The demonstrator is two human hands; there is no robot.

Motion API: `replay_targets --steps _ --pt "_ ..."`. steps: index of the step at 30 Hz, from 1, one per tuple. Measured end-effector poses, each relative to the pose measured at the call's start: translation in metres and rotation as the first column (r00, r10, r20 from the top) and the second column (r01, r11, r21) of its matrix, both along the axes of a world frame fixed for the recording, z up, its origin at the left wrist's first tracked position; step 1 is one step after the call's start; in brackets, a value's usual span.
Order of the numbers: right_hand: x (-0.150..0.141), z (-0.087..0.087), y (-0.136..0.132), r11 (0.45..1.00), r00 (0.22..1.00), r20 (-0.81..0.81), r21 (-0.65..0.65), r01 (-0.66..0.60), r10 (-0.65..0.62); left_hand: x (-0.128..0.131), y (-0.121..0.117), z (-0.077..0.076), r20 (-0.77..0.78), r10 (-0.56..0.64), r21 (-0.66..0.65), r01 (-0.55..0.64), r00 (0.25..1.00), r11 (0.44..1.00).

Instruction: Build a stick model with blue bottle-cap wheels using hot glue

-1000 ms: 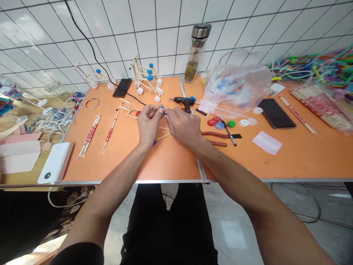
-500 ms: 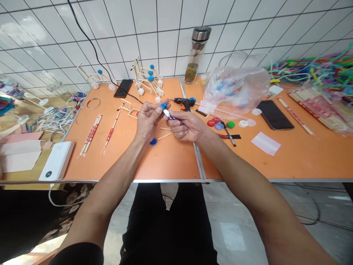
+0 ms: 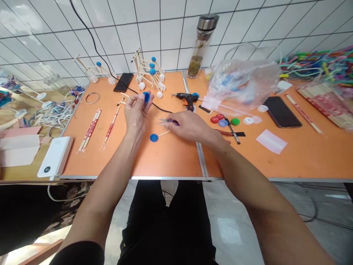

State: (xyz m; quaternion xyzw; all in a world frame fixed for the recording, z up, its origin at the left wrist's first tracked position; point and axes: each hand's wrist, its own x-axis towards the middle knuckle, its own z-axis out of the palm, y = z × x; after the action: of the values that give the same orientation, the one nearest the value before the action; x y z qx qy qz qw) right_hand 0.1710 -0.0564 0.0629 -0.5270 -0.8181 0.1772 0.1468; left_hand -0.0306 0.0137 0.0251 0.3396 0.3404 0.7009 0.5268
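My left hand (image 3: 137, 114) is raised over the table and pinches a blue bottle cap (image 3: 146, 97) between thumb and fingers. My right hand (image 3: 186, 126) is low over the tabletop, closed around small scissors (image 3: 174, 122) with purple handles. Their light blades point left and look slightly blurred; my fingers hide part of the handles. A second blue cap (image 3: 153, 138) lies on the table between my forearms, beside a thin wooden stick (image 3: 164, 133). Behind my right hand rests a black and orange glue gun (image 3: 188, 99).
Stick frames with blue and white caps (image 3: 147, 71) stand by the wall, near a phone (image 3: 123, 82) and a tea bottle (image 3: 199, 48). Rightward are loose caps (image 3: 223, 123), a pen (image 3: 233, 131), a plastic bag (image 3: 242, 82) and another phone (image 3: 284, 112). Wrapped chopsticks (image 3: 90, 130) lie left.
My hands have parted. My left hand has moved left and up with the blue cap, while my right hand has lowered toward the table with the scissors.
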Motion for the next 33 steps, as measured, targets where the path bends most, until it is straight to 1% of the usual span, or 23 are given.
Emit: replay_targets --steps 1,2,3,4,6,8,9,11,14,17,21,25,29,33 --pt "0.003 0.0 -0.001 0.991 0.993 0.006 -0.051 -0.121 0.121 -0.004 0.003 0.0 0.016 -0.005 -0.015 0.005 1.0 1.0" --pt "0.005 0.0 -0.002 0.973 0.976 0.019 -0.091 -0.213 0.215 -0.006 0.005 -0.001 0.025 -0.016 -0.025 0.017 1.0 1.0" --pt "0.006 -0.001 -0.004 0.953 0.959 0.039 -0.128 -0.274 0.281 -0.008 0.006 -0.003 0.028 -0.037 -0.035 0.038 0.999 0.999" --pt "0.007 -0.002 -0.005 0.937 0.944 0.062 -0.158 -0.313 0.325 -0.009 0.007 -0.005 0.028 -0.064 -0.045 0.066 0.998 0.997" --pt "0.006 -0.005 -0.007 0.925 0.929 0.097 -0.177 -0.336 0.356 -0.009 0.009 -0.01 0.028 -0.122 -0.068 0.123 0.992 0.99" --pt "0.005 -0.008 -0.006 0.943 0.94 0.105 -0.115 -0.312 0.324 -0.007 0.01 -0.014 0.037 -0.154 -0.088 0.157 0.987 0.984" --pt "0.005 -0.009 -0.004 0.959 0.954 0.105 -0.054 -0.278 0.282 -0.006 0.011 -0.016 0.043 -0.156 -0.095 0.16 0.987 0.983" --pt "0.006 -0.011 0.001 0.984 0.981 0.115 0.07 -0.163 0.154 -0.005 0.013 -0.018 0.05 -0.142 -0.109 0.146 0.989 0.983" --pt "0.009 -0.01 0.008 0.984 0.996 0.087 0.176 0.015 -0.031 -0.004 0.017 -0.017 0.066 -0.121 -0.126 0.129 0.99 0.984" --pt "0.015 -0.007 0.013 0.972 0.995 0.006 0.215 0.094 -0.097 -0.006 0.02 -0.015 0.105 -0.112 -0.113 0.124 0.988 0.986" --pt "0.023 -0.006 0.015 0.965 0.993 -0.006 0.235 0.119 -0.121 -0.01 0.02 -0.01 0.165 -0.125 -0.1 0.143 0.978 0.985" --pt "0.024 -0.01 0.016 0.975 0.994 0.049 0.204 0.085 -0.097 -0.012 0.017 -0.004 0.205 -0.156 -0.128 0.185 0.966 0.974" --pt "0.019 -0.015 0.016 0.988 0.99 0.138 0.154 0.004 -0.026 -0.011 0.015 -0.002 0.204 -0.165 -0.139 0.195 0.965 0.971" --pt "0.012 -0.02 0.014 0.988 0.98 0.174 0.098 -0.119 0.1 -0.01 0.016 -0.005 0.211 -0.159 -0.136 0.19 0.965 0.972"
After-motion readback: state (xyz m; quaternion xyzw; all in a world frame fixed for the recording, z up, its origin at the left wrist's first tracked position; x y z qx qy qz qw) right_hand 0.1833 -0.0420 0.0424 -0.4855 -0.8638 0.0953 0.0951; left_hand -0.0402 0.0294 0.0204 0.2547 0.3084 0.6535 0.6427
